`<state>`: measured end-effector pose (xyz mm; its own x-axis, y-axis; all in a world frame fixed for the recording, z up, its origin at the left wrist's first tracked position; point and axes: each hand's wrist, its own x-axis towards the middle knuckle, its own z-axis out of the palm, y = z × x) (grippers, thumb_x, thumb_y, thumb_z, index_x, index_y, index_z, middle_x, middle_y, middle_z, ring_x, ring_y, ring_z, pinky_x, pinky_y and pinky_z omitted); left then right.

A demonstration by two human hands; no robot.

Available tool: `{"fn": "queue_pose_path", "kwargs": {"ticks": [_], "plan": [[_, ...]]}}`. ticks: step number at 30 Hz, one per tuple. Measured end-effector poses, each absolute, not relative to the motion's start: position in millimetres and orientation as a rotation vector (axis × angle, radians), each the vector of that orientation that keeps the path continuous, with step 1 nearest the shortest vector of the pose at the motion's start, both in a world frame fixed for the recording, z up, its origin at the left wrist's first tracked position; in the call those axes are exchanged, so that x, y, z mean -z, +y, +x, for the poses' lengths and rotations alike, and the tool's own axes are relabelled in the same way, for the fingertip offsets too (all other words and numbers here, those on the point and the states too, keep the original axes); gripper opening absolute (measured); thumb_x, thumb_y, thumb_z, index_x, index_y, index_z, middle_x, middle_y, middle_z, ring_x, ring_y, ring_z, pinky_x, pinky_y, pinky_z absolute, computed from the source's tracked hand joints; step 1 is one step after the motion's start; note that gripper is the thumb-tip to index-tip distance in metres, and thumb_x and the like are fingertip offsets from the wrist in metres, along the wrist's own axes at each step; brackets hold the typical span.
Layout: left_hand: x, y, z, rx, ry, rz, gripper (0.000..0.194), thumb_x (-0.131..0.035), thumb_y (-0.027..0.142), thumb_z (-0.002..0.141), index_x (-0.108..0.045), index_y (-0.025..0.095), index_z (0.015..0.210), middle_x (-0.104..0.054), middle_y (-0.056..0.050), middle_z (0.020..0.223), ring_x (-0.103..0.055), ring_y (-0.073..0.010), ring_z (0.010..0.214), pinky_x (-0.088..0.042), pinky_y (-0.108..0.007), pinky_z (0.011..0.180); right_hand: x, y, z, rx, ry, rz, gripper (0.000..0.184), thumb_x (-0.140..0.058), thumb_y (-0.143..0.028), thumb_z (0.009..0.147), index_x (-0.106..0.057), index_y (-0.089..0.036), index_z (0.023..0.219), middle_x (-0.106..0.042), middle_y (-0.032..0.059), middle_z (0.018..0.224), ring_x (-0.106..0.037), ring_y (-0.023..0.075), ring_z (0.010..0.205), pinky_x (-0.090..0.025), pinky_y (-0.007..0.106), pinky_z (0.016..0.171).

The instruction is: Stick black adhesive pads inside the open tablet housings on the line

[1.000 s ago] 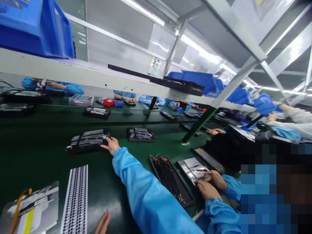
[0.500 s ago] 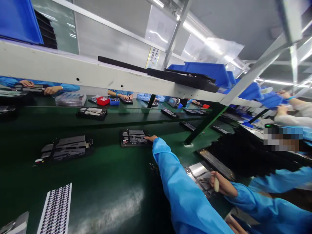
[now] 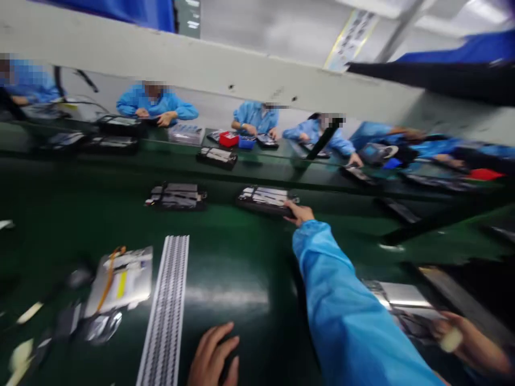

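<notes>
My right hand (image 3: 298, 212), at the end of an outstretched blue sleeve, grips the near right edge of an opened tablet (image 3: 263, 197) with a dark frame and pale strips inside. The thumb lies on top; the fingers below are partly hidden. A second opened tablet (image 3: 177, 196) lies to its left. My left hand (image 3: 215, 356) is low in the middle of the view, fingers spread, holding nothing over the green table (image 3: 241, 268). To its left lies a long sheet of small printed labels (image 3: 167, 311).
Further left are a silver panel (image 3: 124, 279) with orange and yellow strips and blurred tools. At right, a co-worker's hand (image 3: 466, 338) holds a pale-handled tool over another device (image 3: 406, 300). A dark post (image 3: 442, 220) and an overhead beam (image 3: 201, 69) frame the bench; several co-workers sit opposite.
The view has swung left and down. My left hand has come into sight. My right hand stays at the tablet, its thumb now over the edge. The silver panel shows more fully.
</notes>
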<state>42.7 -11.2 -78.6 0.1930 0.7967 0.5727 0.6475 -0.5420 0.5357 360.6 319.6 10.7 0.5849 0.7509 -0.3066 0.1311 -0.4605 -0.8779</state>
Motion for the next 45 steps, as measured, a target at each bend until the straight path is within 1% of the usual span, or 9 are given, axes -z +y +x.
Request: {"fn": "queue_pose_path", "kwargs": {"ticks": [6,11,16,20,23,26,29,41,45], "plan": [[36.1,-78.4,-7.4,-1.12,1.398,2.288,0.023,-0.058,0.018,0.089,-0.065,0.026,0.11,-0.074,-0.003,0.109,-0.068,-0.0165,0.106,-0.058,-0.03,0.091,-4.3,185.3,326.4,-0.864,-0.801,-1.814,0.046,-0.088,-0.036,0.067,-0.07,-0.014,0.104,-0.072,0.0076,0.089,-0.066,0.019,0.071,-0.058,0.029,0.056],[39.2,-107.4,-84.9,-1.082,1.84,2.167,0.018,-0.057,0.017,0.092,-0.066,0.025,0.106,-0.073,-0.003,0.109,-0.067,-0.018,0.106,-0.053,-0.036,0.097,24.7,55.8,301.0,-0.867,-0.95,-1.757,0.046,-0.083,-0.049,0.065,-0.073,-0.018,0.098,-0.075,0.0084,0.086,-0.07,0.0231,0.073,-0.057,0.031,0.06],[52.3,-92.5,-110.1,-0.692,1.673,2.359,0.039,-0.053,0.027,0.096,-0.054,0.025,0.135,-0.064,-0.004,0.135,-0.057,-0.021,0.127,-0.042,-0.044,0.112,59.1,18.4,283.4,-0.834,-0.996,-1.847,0.057,-0.072,-0.061,0.071,-0.068,-0.016,0.106,-0.073,0.0107,0.1,-0.068,0.0273,0.093,-0.056,0.039,0.083],[59.3,-82.5,-102.5,-0.545,1.588,2.407,0.044,-0.046,0.028,0.099,-0.048,0.024,0.143,-0.055,-0.004,0.146,-0.049,-0.0204,0.137,-0.034,-0.046,0.119,59.2,13.0,251.4,-0.376,-1.162,-1.909,0.072,-0.073,-0.058,0.072,-0.06,-0.008,0.122,-0.062,0.0219,0.12,-0.051,0.0396,0.122,-0.038,0.057,0.105],[63.4,-84.0,-100.6,-0.525,1.608,2.405,0.041,-0.046,0.028,0.099,-0.051,0.023,0.139,-0.053,-0.005,0.148,-0.047,-0.0211,0.138,-0.033,-0.047,0.119,50.1,-10.0,196.0,-0.028,-1.541,-1.635,0.045,-0.064,-0.042,0.088,-0.059,-0.015,0.124,-0.058,0.0183,0.12,-0.05,0.035,0.121,-0.037,0.055,0.104],[64.5,-87.0,-101.1,-0.503,1.615,2.404,0.042,-0.046,0.029,0.099,-0.05,0.023,0.14,-0.052,-0.005,0.149,-0.046,-0.0221,0.139,-0.033,-0.048,0.119,47.9,-38.0,134.5,-0.468,-2.098,-1.216,0.016,-0.056,-0.024,0.096,-0.064,-0.025,0.109,-0.062,0.0083,0.102,-0.058,0.0246,0.099,-0.048,0.04,0.087],[62.1,-86.5,-100.4,-0.491,1.621,2.408,0.044,-0.046,0.029,0.099,-0.048,0.023,0.142,-0.052,-0.005,0.149,-0.046,-0.0226,0.139,-0.032,-0.048,0.119,55.8,-51.6,98.1,-0.631,-2.279,-1.184,0.012,-0.055,-0.018,0.097,-0.065,-0.022,0.103,-0.062,0.0074,0.097,-0.056,0.0229,0.091,-0.048,0.037,0.08],[61.8,-76.3,-101.1,-0.484,1.598,2.479,0.046,-0.05,0.028,0.095,-0.051,0.032,0.141,-0.053,-0.004,0.147,-0.05,-0.0251,0.134,-0.033,-0.051,0.117,69.5,-54.9,73.4,-0.21,-2.48,-1.465,0.007,-0.058,-0.015,0.095,-0.06,-0.017,0.089,-0.059,0.0082,0.087,-0.051,0.0246,0.08,-0.044,0.037,0.068],[61.7,-74.2,-106.4,-0.463,1.604,2.498,0.046,-0.05,0.029,0.095,-0.05,0.032,0.141,-0.054,-0.004,0.146,-0.051,-0.0242,0.133,-0.031,-0.05,0.118,64.1,-48.5,77.5,-0.511,-2.41,-1.32,0.008,-0.05,-0.016,0.098,-0.057,-0.018,0.093,-0.059,0.0076,0.092,-0.052,0.0234,0.085,-0.047,0.037,0.075]]}}
